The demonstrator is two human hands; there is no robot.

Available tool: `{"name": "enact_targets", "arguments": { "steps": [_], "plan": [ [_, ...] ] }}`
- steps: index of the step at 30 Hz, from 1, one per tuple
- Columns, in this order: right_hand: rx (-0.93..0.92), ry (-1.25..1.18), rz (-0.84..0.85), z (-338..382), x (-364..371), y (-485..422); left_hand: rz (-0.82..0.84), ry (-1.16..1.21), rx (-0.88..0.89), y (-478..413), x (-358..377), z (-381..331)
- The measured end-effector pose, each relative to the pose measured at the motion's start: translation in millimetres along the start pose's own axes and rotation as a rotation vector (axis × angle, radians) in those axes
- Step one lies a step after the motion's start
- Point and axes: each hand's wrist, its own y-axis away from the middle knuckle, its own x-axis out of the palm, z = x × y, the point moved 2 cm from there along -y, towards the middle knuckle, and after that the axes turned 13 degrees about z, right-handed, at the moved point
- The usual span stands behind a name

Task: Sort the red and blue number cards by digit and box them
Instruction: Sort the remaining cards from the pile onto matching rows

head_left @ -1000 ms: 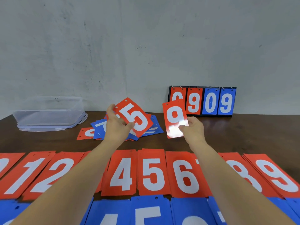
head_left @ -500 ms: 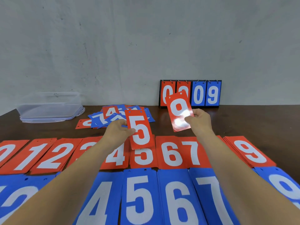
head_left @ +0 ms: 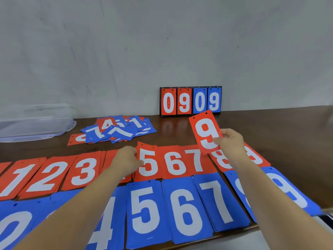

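Observation:
A row of red digit stacks (head_left: 178, 163) runs across the dark table, with a row of blue digit stacks (head_left: 187, 213) in front of it. My left hand (head_left: 126, 159) pinches the left edge of a red 5 card (head_left: 146, 162) lying on the red 5 stack. My right hand (head_left: 232, 143) grips a red 9 card (head_left: 206, 132), held tilted in the air above the red 7 and 8 stacks. An unsorted heap of red and blue cards (head_left: 115, 129) lies behind the rows.
A clear plastic box (head_left: 34, 123) sits at the back left against the wall. A small black flip scoreboard (head_left: 191, 101) reading 0909 stands at the back centre. The table's front edge (head_left: 234, 233) runs just below the blue cards at the right.
My left hand has lowered the red 5 card from the air onto the red 5 stack. My right hand has carried the red 9 card rightward and lower, towards the right end of the red row.

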Motion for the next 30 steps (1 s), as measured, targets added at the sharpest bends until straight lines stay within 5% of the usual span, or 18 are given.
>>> {"name": "enact_targets", "arguments": {
  "steps": [9,21,30],
  "plan": [
    [0.040,0.025,-0.066,-30.9,-50.5,-4.2,-0.200,-0.338,-0.048,6.1,10.5,-16.1],
    [0.117,0.206,-0.092,-67.3,-125.6,-44.6,-0.219,-0.042,-0.011,5.8,36.1,-66.6],
    [0.132,0.783,-0.083,-92.7,-133.0,-49.3,-0.243,-0.035,-0.010,24.0,54.1,-78.1]
  ]
}}
